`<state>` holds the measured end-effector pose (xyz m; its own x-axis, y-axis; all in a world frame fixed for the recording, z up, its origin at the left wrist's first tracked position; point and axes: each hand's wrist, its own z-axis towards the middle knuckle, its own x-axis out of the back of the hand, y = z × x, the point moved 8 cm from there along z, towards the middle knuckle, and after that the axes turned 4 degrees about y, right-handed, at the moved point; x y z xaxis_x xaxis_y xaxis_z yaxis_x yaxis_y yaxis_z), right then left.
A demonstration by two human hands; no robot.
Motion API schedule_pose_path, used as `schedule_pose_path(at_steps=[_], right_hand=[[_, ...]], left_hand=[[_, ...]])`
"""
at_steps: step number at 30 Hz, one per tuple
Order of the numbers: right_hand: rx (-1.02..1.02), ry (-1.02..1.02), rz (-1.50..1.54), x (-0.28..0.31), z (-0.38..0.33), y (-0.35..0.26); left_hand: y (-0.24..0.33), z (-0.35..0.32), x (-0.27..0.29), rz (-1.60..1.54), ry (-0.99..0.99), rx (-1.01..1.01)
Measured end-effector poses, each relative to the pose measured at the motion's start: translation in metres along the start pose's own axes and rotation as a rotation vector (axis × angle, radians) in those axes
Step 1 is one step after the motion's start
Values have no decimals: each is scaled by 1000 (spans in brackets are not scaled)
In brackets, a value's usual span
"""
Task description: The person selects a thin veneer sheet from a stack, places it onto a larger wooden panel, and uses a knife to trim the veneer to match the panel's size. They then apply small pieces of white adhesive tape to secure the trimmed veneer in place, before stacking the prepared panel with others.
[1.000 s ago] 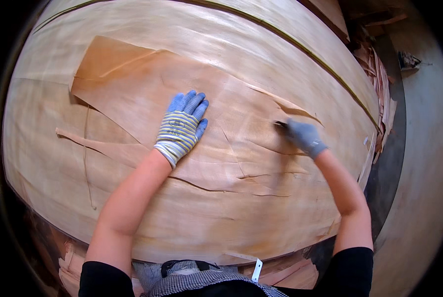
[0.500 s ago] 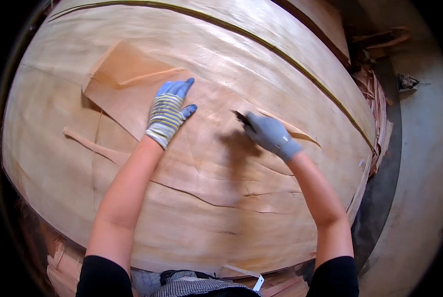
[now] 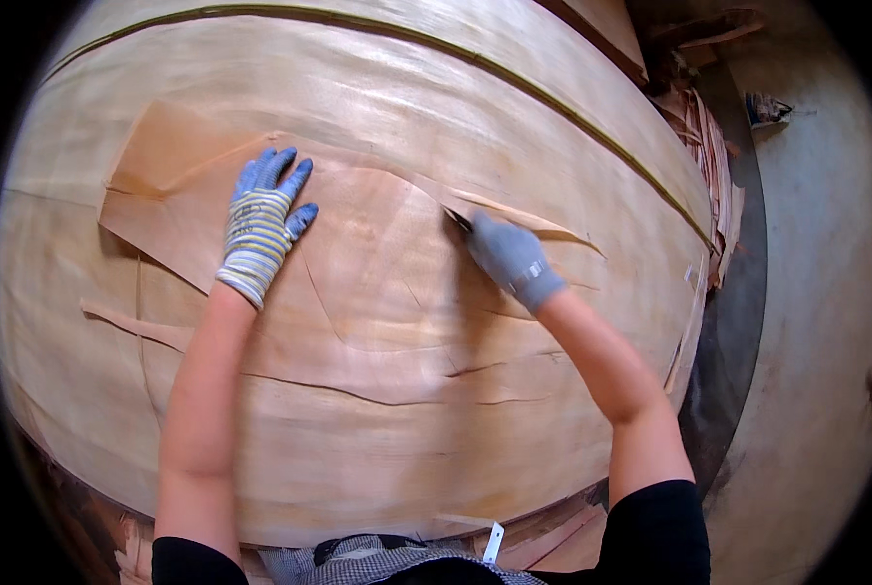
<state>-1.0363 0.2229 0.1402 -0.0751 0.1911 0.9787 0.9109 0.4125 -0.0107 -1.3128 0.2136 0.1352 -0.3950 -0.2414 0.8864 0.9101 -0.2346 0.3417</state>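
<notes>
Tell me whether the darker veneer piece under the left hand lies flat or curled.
Mostly flat: the veneer piece lies spread under the left hand; its right edge lifts slightly.

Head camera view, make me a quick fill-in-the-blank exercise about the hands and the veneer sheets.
1. The left hand lies ____ on the darker veneer piece, fingers spread.
2. The right hand grips a small dark tool at that piece's ____ edge.
3. Both hands wear ____.
4. The darker piece lies on a big pale veneer sheet crossed by a thin ____ line.

Missing words: flat; upper; gloves; green
</notes>
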Motion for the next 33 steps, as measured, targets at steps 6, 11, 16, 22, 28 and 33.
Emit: schedule_pose_path(at_steps=[6,11,16,22,28,33], right_hand=[[-354,-144,-53,-31,-139,50],[-251,347,330,34,-141,13],[-258,442,570,54,-76,-62],[-352,278,749,18,0,-94],[-232,544,0,51,-20,33],[-222,352,41,26,-42,46]], left_hand=[[8,-1,-7,15,-4,-34],[1,-3,-2,8,29,-31],[5,1,0,9,-13,22],[7,-2,3,-35,32,13],[9,-3,20,-48,106,0],[47,-22,3,-38,-82,-309]])
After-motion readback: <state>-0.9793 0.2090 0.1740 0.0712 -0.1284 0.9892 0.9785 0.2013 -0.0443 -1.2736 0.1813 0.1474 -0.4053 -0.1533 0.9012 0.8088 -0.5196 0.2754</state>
